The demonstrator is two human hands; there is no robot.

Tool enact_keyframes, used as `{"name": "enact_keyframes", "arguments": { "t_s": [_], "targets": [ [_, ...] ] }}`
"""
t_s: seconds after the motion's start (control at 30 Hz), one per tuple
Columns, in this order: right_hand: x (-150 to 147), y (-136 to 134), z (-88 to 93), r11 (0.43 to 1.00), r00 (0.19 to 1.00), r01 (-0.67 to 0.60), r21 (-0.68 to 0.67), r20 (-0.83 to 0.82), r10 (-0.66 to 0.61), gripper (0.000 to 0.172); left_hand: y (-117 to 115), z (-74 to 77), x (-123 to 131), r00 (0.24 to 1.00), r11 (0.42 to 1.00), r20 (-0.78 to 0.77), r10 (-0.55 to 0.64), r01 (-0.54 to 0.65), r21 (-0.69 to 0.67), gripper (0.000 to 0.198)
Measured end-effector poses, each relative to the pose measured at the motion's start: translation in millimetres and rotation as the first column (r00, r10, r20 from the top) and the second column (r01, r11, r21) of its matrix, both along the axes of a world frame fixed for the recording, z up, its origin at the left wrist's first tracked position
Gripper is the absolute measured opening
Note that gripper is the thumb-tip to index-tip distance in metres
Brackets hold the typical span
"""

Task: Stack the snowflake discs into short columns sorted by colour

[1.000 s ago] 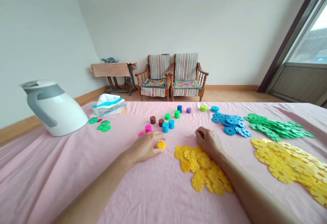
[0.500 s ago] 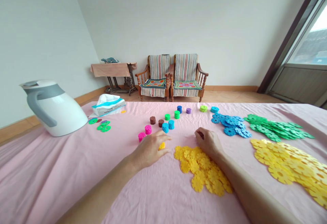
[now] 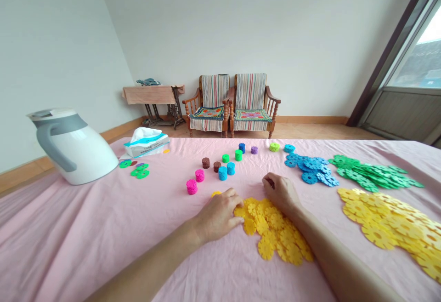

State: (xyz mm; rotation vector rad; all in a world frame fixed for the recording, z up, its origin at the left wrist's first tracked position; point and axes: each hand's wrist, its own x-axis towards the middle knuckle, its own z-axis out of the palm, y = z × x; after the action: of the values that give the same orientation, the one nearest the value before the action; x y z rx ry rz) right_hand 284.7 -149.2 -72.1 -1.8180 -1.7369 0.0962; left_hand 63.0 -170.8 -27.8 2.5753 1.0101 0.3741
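Note:
My left hand (image 3: pixel 220 214) is at the left edge of a pile of yellow notched plastic discs (image 3: pixel 275 230). Its thumb and fingertips close around a yellow disc (image 3: pixel 238 212) at the pile's edge. Behind that hand, a yellow stack (image 3: pixel 216 194) is mostly hidden. My right hand (image 3: pixel 280 194) rests on the cloth at the far side of the pile, fingers curled into a loose fist; nothing shows in it. Short stacks in pink (image 3: pixel 192 186), brown (image 3: pixel 206 162) and light blue (image 3: pixel 223 173) stand beyond the left hand.
Blue discs (image 3: pixel 312 168), green discs (image 3: pixel 374 172) and more yellow discs (image 3: pixel 389 224) lie in heaps to the right. Further stacks, among them a purple one (image 3: pixel 254 150), stand near the far edge. A white jug (image 3: pixel 86 155) and a tissue box (image 3: pixel 146 145) are at the left.
My left hand has moved right and nearer to me, from the small yellow stack to the edge of the yellow pile. My right hand stays in place.

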Motion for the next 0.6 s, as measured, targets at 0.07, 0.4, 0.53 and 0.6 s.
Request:
{"name": "enact_keyframes", "arguments": {
  "t_s": [0.07, 0.4, 0.53, 0.6],
  "targets": [
    [0, -1, 0.8, 1.000, 1.000, -0.003, 0.001, 0.003, 0.003, 0.019, 0, 2.6, 0, 1.000, 1.000, 0.004, 0.010, -0.010, -0.006, 0.021],
    [0, -2, 2.9, 1.000, 1.000, -0.010, -0.012, -0.007, 0.010, 0.019, 20, 39.2, -37, 0.979, 0.987, 0.128, 0.156, -0.160, 0.024, 0.011],
    [0, -1, 1.7, 1.000, 1.000, -0.001, -0.007, -0.008, 0.001, 0.019, 14, 43.8, -48, 1.000, 0.999, 0.011, 0.001, 0.000, -0.052, 0.011],
    [0, -1, 1.6, 1.000, 1.000, 0.000, -0.009, -0.009, 0.000, 0.018, 8, 43.4, -50, 0.997, 0.997, -0.077, -0.013, 0.007, -0.074, 0.012]
  ]
}}
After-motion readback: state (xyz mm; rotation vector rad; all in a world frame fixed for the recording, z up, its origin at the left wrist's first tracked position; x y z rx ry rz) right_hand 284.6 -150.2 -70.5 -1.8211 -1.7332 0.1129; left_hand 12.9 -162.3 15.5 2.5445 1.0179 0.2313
